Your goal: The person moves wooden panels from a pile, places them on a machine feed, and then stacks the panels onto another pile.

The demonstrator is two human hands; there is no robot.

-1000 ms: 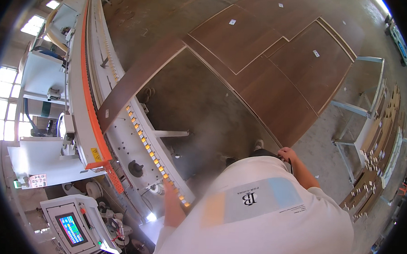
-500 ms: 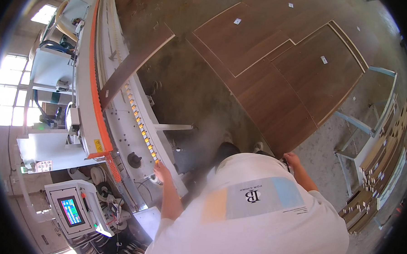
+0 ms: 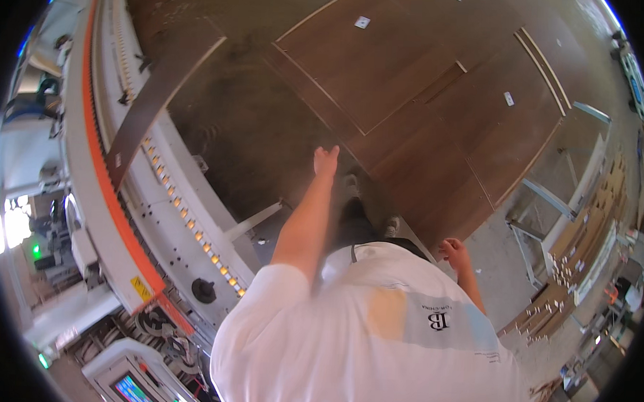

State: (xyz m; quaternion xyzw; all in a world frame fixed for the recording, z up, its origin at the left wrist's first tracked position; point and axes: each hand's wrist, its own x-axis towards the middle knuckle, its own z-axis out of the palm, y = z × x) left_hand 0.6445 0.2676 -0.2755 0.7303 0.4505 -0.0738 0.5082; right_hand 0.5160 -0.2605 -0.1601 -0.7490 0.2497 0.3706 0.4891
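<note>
My left hand (image 3: 326, 160) is stretched forward over the floor, just off the near-left edge of a stack of large dark-brown boards (image 3: 403, 158). Its fingers are slightly apart, and nothing shows in them. Close to my body, my right hand (image 3: 454, 253) hangs beside the lower corner of the same boards. Those fingers are curled in, and whether they hold anything is hidden. To the left, a long narrow brown board (image 3: 154, 97) with a pale edge lies across a white and orange edge-banding machine (image 3: 197, 260), its far end jutting over the floor. Neither hand touches it.
A row of yellow rollers (image 3: 185, 213) runs along the machine's side, and a support arm (image 3: 253, 221) sticks out from it. A control screen (image 3: 134, 392) stands at lower left. On the right are a metal frame (image 3: 548, 196) and stacked brown strips (image 3: 586, 234).
My left hand has left the machine's roller edge and swung forward and right, toward the boards. My right hand stays near the boards' corner. The view has turned, shifting the machine leftward.
</note>
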